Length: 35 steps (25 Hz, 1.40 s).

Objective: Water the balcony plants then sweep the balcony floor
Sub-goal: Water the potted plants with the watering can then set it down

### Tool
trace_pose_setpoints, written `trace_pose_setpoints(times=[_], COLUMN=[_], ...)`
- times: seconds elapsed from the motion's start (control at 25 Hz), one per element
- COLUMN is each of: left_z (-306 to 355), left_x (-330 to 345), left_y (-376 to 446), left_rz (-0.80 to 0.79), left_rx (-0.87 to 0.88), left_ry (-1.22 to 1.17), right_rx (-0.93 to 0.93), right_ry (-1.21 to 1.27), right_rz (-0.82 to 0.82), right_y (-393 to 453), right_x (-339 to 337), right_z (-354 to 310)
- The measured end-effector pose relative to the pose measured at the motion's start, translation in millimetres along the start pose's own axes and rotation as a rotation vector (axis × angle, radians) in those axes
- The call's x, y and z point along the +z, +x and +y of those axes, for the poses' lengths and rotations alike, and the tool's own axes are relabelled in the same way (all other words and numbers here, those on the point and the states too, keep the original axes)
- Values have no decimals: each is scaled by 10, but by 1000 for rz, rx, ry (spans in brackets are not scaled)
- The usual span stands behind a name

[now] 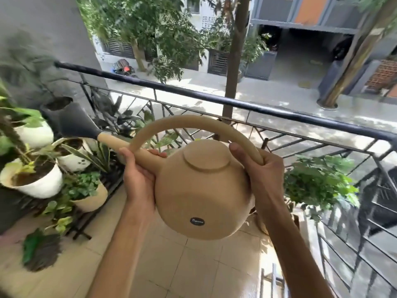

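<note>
Hands shared the beige watering can, left hand gripping the spout base, right hand clasping the handle, aiming its rose at ten o'clock toward the potted plants.

Floor: we stand on pale beige floor tiles, glossy at the right.
Railing: we face a black metal railing with slanted bars.
Wall: a grey wall rises at our left.
Beyond: we see a sunlit street, trees and a grey building.
Light: bright daylight, dappled shade.
</note>
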<state>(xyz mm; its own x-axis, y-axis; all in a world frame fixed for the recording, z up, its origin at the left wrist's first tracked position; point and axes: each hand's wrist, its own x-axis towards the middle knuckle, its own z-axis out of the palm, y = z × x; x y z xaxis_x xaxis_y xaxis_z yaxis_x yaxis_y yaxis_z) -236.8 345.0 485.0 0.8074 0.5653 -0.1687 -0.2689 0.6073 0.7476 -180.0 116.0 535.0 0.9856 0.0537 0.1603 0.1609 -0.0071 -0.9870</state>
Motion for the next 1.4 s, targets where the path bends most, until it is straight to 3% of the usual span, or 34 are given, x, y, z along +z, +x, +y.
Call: trace_pose_setpoints(times=[0.44, 0.88, 1.4], left_z=[1919, 3109, 4487], left_x=[-2164, -3612, -4957], left_y=[623, 1346, 3608], left_rz=[303, 506, 624], left_rx=[154, 200, 135], left_ry=[-73, -120, -196], right_rx=[41, 15, 43], right_ry=[-93, -165, -195], right_rz=[-233, -436, -535], right_y=[-507, -529, 420], right_x=[3082, 5313, 8268], right_z=[-60, 55, 121])
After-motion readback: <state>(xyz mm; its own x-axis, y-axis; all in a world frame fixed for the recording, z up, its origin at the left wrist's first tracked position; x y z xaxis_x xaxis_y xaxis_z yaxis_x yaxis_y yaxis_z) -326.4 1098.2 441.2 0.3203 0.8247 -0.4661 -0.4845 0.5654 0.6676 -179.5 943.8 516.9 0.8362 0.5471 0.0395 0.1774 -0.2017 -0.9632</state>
